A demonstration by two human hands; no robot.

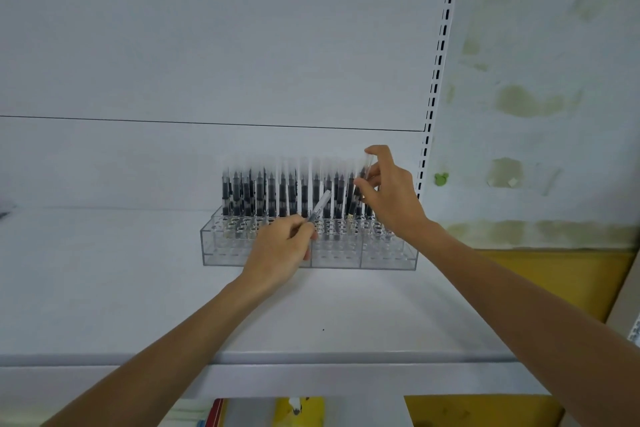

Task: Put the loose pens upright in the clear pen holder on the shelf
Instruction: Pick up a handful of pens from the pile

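The left hand [280, 250] is nearest, fingers curled around a loose pen [319, 206] that slants up to the right, in front of the clear pen holder [388, 255]. The holder stands toward the shelf's [104, 288] back right corner, its rear rows filled with upright pens [270, 191]. At its right end the right hand [388, 191] pinches another pen [363, 177], nearly upright.

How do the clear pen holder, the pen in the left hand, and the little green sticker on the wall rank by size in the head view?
1. Clear pen holder, by far the widest.
2. Pen tilted in the left hand; part of it is hidden in the grip.
3. Green sticker, smallest, though it sits farther back on the wall.
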